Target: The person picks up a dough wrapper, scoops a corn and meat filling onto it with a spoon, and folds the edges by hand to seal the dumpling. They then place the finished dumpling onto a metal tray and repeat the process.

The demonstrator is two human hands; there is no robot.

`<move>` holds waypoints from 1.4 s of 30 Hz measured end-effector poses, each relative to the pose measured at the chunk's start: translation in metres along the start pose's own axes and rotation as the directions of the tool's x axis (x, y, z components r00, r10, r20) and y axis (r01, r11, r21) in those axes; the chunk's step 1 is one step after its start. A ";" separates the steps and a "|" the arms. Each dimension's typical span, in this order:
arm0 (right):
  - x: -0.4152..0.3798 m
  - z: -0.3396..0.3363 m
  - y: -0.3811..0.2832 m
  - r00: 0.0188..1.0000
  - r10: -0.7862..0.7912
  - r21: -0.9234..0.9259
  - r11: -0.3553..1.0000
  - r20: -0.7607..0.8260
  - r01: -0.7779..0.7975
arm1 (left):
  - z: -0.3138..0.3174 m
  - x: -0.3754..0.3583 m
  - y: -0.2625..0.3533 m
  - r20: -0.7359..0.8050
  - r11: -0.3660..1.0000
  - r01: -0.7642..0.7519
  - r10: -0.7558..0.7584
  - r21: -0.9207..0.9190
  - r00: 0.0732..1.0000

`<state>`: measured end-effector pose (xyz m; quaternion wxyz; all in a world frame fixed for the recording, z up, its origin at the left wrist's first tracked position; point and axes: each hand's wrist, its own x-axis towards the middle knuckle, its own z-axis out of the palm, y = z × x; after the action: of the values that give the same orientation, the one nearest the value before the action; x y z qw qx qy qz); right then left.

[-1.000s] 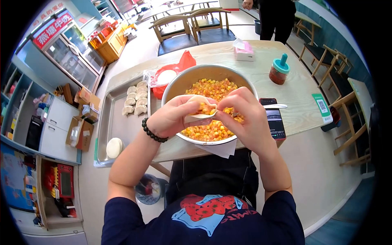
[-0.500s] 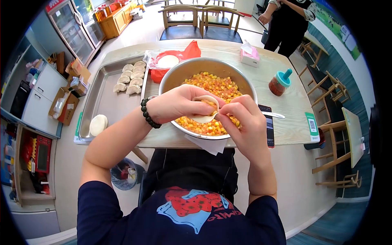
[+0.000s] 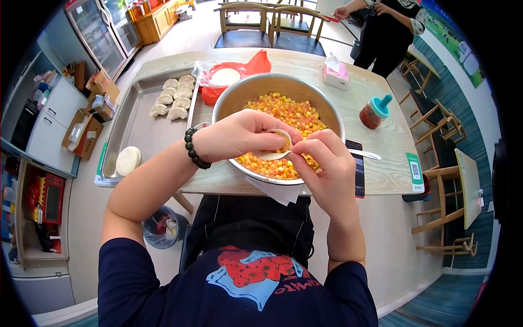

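A round dumpling wrapper (image 3: 274,148) with a spoonful of filling sits between the two hands, held just above the near rim of a big metal bowl (image 3: 229,103). The left hand (image 3: 239,136) cups the wrapper from the far side, fingers curled over its top edge, and the right hand (image 3: 321,158) pinches the near edge with thumb and fingertips; both hands are closed on the wrapper and touch each other at the fingertips. A dark bead bracelet (image 3: 192,148) circles the left wrist.

The bowl holds a yellow and orange filling (image 3: 286,111) of corn and diced bits, and it stands on the wooden counter (image 3: 381,174). A white paper (image 3: 275,191) pokes out from under the bowl at the counter's near edge. Just right of the bowl lie a phone (image 3: 357,169) and a white spoon (image 3: 364,154). Left of the bowl lies a metal tray (image 3: 136,136) with a cluster of folded dumplings (image 3: 173,99) at its far end and a stack of wrappers (image 3: 128,161) at its near corner. Behind the bowl a red plastic bag (image 3: 239,73) holds something white. Farther right stand a jar with a teal lid (image 3: 374,111) and a tissue pack (image 3: 335,71). Another person (image 3: 387,27) stands beyond the counter.
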<state>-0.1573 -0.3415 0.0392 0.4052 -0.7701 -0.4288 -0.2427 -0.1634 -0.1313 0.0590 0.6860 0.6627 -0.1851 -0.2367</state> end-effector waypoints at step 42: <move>-0.006 0.000 -0.003 0.996 0.085 -0.034 0.996 -0.009 -0.086 | 0.014 -0.001 -0.009 -0.136 0.998 -0.063 0.061 -0.005 0.989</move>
<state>-0.1629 -0.3434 0.0358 0.4034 -0.7937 -0.3896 -0.2355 -0.1725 -0.1421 0.0510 0.7071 0.6679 -0.1574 -0.1705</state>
